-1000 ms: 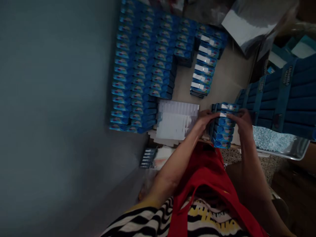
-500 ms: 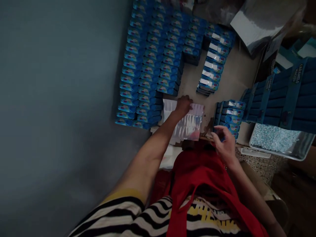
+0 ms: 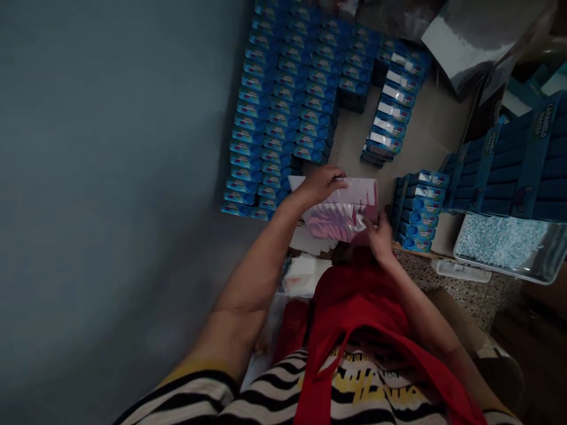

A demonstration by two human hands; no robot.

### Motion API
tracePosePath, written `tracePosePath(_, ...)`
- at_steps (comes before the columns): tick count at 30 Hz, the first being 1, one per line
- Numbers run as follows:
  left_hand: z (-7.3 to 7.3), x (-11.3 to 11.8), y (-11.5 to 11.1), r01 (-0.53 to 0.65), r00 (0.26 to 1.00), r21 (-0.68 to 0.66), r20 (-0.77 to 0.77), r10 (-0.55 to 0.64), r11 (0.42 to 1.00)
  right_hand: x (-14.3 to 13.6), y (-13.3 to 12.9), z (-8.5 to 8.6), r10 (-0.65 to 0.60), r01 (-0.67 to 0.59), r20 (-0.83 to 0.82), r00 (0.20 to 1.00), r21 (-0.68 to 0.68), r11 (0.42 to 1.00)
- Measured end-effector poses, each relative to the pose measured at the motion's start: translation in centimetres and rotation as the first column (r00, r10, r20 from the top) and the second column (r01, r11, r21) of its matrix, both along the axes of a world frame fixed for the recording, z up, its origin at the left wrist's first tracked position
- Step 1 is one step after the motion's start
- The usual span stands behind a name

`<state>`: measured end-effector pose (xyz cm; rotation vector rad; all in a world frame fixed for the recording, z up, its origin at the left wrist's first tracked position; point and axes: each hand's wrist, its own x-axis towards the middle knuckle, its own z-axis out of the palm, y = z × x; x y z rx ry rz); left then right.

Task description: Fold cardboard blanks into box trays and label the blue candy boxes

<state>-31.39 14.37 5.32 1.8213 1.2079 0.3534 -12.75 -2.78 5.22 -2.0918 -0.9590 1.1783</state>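
Observation:
A glossy, pinkish-white sheet is tilted up at the table's near edge, catching bright reflections. My left hand lies over its upper edge, fingers bent round it. At the sheet's lower right side, my right hand pinches the edge between thumb and fingers. Just right of that hand stands a short row of blue printed boxes; the farther ones carry white strips on top. Farther back is another row of blue boxes with white strips.
Many blue boxes stand in packed columns along the wall at left. On the right are larger stacked blue cartons and a clear tray of small pale-blue pieces. A plastic bag lies at the back.
My right hand has moved left from beside the boxes and taken the sheet's edge. The sheet is now lifted and tilted, with my left hand at its upper edge.

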Motion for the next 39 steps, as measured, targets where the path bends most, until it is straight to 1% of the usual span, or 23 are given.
tracePosePath(1, 0.8, -0.3, -0.6, -0.106, 0.994, 0.046, 0.022, 0.105, 0.993, 0.3, 0.2, 0.1, -0.068, 0.067, -0.078, 0.995, -0.008, 0.998)
tracePosePath(2, 1.6, -0.7, -1.4, -0.238, 0.971, 0.113, 0.044, 0.234, 0.965, 0.6, 0.3, 0.5, -0.130, 0.131, -0.163, 0.978, -0.006, 0.991)
tracePosePath(3, 2.2, -1.2, -2.6, -0.380, 0.925, 0.186, 0.066, 0.375, 0.906, 0.9, 0.3, 1.2, -0.180, 0.186, -0.255, 0.950, -0.001, 0.983)
tracePosePath(4, 2.7, -1.9, -4.1, -0.517, 0.855, 0.238, 0.090, 0.511, 0.822, 1.3, 0.3, 2.0, -0.213, 0.228, -0.347, 0.913, 0.002, 0.974)
tracePosePath(5, 3.0, -2.7, -5.8, -0.647, 0.758, 0.248, 0.115, 0.642, 0.721, 1.6, 0.2, 3.0, -0.229, 0.255, -0.428, 0.874, 0.002, 0.967)
tracePosePath(6, 3.1, -3.4, -7.6, -0.747, 0.660, 0.206, 0.117, 0.742, 0.632, 2.0, 0.1, 4.1, -0.228, 0.262, -0.491, 0.840, 0.000, 0.965)
tracePosePath(7, 3.0, -4.2, -9.4, -0.812, 0.584, 0.087, 0.096, 0.806, 0.577, 2.4, -0.1, 5.1, -0.213, 0.252, -0.538, 0.816, -0.002, 0.968)
tracePosePath(8, 2.8, -4.8, -10.9, -0.830, 0.549, -0.082, 0.063, 0.834, 0.552, 2.8, -0.2, 6.0, -0.191, 0.232, -0.570, 0.799, 0.000, 0.973)
tracePosePath(10, 2.0, -5.7, -13.1, -0.774, 0.531, -0.397, 0.017, 0.847, 0.493, 3.6, -0.5, 7.3, -0.135, 0.182, -0.607, 0.783, 0.016, 0.983)
tracePosePath(11, 1.7, -6.0, -13.6, -0.727, 0.518, -0.516, 0.024, 0.855, 0.454, 3.8, -0.6, 7.7, -0.110, 0.159, -0.612, 0.783, 0.027, 0.987)
tracePosePath(13, 1.3, -6.1, -13.8, -0.655, 0.465, -0.635, 0.087, 0.881, 0.409, 4.3, -0.5, 8.0, -0.076, 0.129, -0.592, 0.802, 0.048, 0.990)
tracePosePath(14, 1.3, -6.1, -13.7, -0.642, 0.440, -0.645, 0.135, 0.888, 0.415, 4.6, -0.4, 8.0, -0.070, 0.127, -0.571, 0.818, 0.060, 0.990)
tracePosePath(15, 1.4, -6.2, -13.6, -0.646, 0.428, -0.623, 0.182, 0.885, 0.441, 4.8, -0.1, 8.1, -0.077, 0.140, -0.545, 0.835, 0.075, 0.987)
tracePosePath(17, 2.0, -6.3, -13.7, -0.628, 0.446, -0.597, 0.249, 0.859, 0.499, 5.1, 0.6, 8.1, -0.114, 0.199, -0.492, 0.863, 0.123, 0.972)
tracePosePath(19, 2.9, -6.8, -14.1, -0.571, 0.476, -0.619, 0.286, 0.832, 0.539, 5.4, 1.5, 8.2, -0.099, 0.204, -0.448, 0.888, 0.193, 0.960)
tracePosePath(20, 3.3, -7.1, -14.2, -0.531, 0.501, -0.638, 0.295, 0.814, 0.558, 5.5, 1.9, 8.3, -0.059, 0.165, -0.426, 0.903, 0.217, 0.962)
tracePosePath(22, 4.0, -7.6, -14.2, -0.448, 0.572, -0.666, 0.300, 0.764, 0.597, 5.6, 2.7, 8.4, 0.057, 0.034, -0.405, 0.913, 0.213, 0.977)
tracePosePath(24, 4.1, -7.9, -13.5, -0.405, 0.622, -0.672, 0.295, 0.725, 0.620, 5.8, 3.4, 8.3, 0.134, -0.065, -0.441, 0.887, 0.168, 0.984)
tracePosePath(27, 3.7, -7.7, -11.7, -0.450, 0.632, -0.624, 0.283, 0.721, 0.639, 6.3, 4.1, 8.0, 0.157, -0.117, -0.501, 0.851, 0.111, 0.987)
tracePosePath(30, 3.5, -7.1, -10.6, -0.502, 0.653, -0.578, 0.234, 0.720, 0.643, 7.2, 4.6, 7.6, 0.166, -0.132, -0.455, 0.875, 0.108, 0.985)
tracePosePath(35, 5.2, -6.5, -11.1, -0.538, 0.606, -0.600, 0.213, 0.766, 0.592, 7.9, 4.8, 7.0, 0.151, -0.098, -0.340, 0.928, 0.169, 0.981)
tracePosePath(37, 6.0, -6.3, -11.3, -0.556, 0.601, -0.589, 0.203, 0.773, 0.586, 7.7, 4.7, 7.1, 0.158, -0.106, -0.236, 0.959, 0.218, 0.970)
tracePosePath(39, 6.4, -6.0, -11.3, -0.561, 0.623, -0.556, 0.204, 0.755, 0.614, 7.1, 4.7, 7.4, 0.187, -0.168, -0.039, 0.982, 0.294, 0.941)
